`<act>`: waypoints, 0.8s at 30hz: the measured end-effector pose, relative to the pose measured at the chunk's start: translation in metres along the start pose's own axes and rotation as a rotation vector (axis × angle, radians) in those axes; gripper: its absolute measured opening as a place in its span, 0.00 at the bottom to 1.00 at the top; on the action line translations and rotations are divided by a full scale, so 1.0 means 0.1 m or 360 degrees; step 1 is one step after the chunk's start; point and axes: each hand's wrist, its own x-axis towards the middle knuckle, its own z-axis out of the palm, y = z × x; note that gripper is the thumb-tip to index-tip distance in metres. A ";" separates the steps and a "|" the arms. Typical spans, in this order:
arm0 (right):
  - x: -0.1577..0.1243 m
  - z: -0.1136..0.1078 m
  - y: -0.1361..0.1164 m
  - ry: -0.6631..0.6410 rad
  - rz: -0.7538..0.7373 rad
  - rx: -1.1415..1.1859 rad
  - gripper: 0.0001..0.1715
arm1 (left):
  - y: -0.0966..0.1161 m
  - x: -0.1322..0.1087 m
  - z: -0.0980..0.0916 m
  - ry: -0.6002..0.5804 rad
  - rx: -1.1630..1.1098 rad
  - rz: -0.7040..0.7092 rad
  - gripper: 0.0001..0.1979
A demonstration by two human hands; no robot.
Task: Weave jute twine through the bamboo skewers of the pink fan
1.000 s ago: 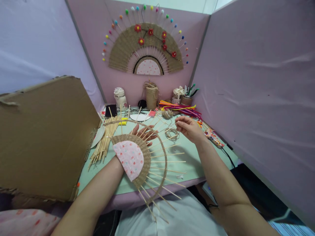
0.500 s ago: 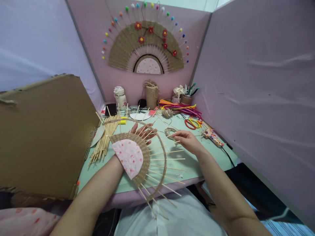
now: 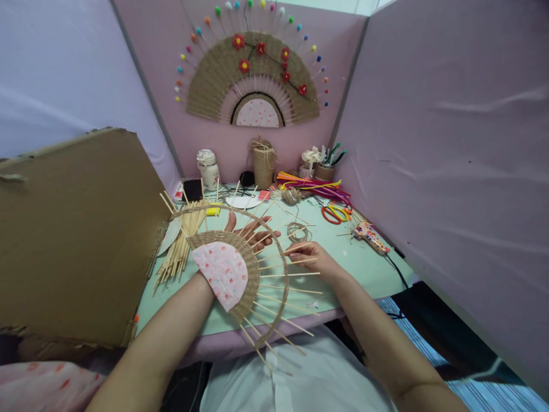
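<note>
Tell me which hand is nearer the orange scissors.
Right. The right hand is left of the scissors and closer to the person; the left hand is farther left, behind the unfinished fan.

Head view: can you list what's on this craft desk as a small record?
Left hand: holds the half-made fan from behind, fingers showing through its sticks
Right hand: fingertips at the fan's right-side sticks; grip unclear
Table: twine coil, orange scissors, loose stick bundle, pipe cleaners
Left side: cardboard sheet
Back wall: finished fan

The left hand holds a half-woven fan while the right hand touches its spokes.
</note>
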 end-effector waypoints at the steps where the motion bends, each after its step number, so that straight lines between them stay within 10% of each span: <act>1: -0.01 -0.01 -0.01 0.0018 0.0003 -0.0019 0.12 | 0.00 0.00 0.00 -0.0008 -0.0008 -0.0014 0.39; 17: -0.25 -0.26 -0.49 0.0470 -0.0410 -0.0299 0.14 | -0.01 0.03 -0.05 -0.0025 -0.0050 -0.0003 0.34; 24: -0.30 -0.15 -0.21 0.0465 -0.0388 -0.0041 0.13 | 0.03 0.00 0.03 0.0089 -0.0004 -0.0007 0.36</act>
